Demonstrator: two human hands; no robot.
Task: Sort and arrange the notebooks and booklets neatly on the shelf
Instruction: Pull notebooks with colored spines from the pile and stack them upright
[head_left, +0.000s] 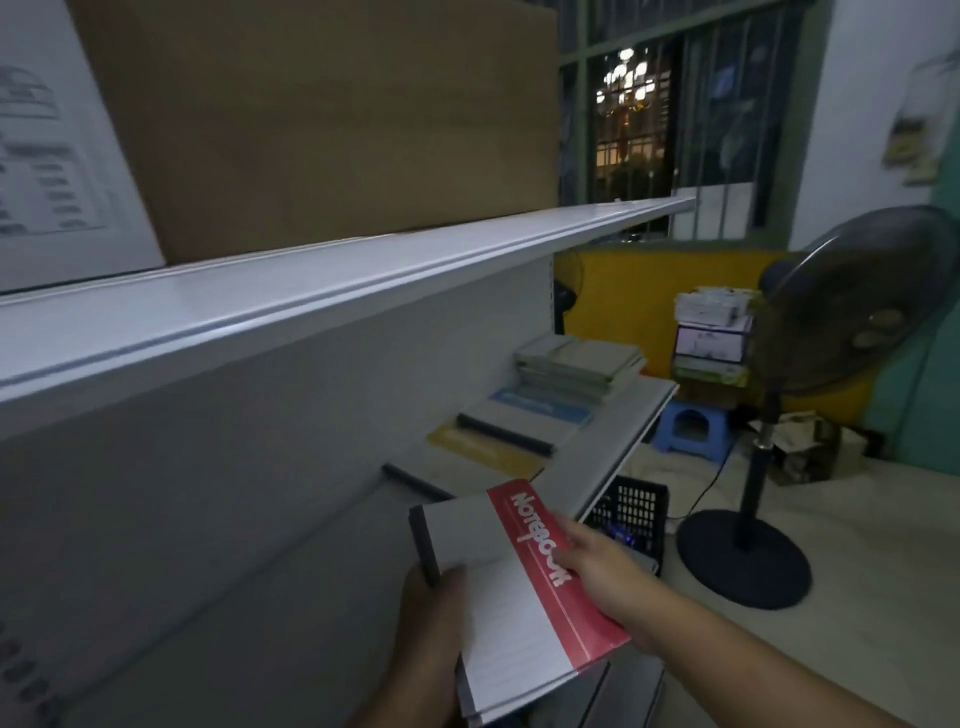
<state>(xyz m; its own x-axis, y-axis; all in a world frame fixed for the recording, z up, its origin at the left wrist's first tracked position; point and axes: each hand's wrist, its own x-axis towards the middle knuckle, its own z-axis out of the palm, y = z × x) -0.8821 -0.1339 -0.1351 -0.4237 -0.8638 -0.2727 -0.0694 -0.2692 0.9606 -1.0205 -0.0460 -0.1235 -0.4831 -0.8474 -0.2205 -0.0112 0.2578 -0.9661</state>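
A grey notebook with a red band reading "Notebook" (519, 587) tops a small stack held over the lower shelf (597, 457). My left hand (431, 639) grips the stack's near left edge, thumb on the top cover. My right hand (597, 566) holds the red right edge, thumb lying on the lettering. Farther along the shelf lie a yellow notebook (483, 452), a blue notebook (540, 408) and a stack of greenish booklets (576, 364).
An upper white shelf (311, 291) carries a large brown cardboard box (322, 119). A black crate (631, 514) stands below the shelf end. A pedestal fan (810, 364), a blue stool (688, 428) and stacked papers (711, 327) stand to the right.
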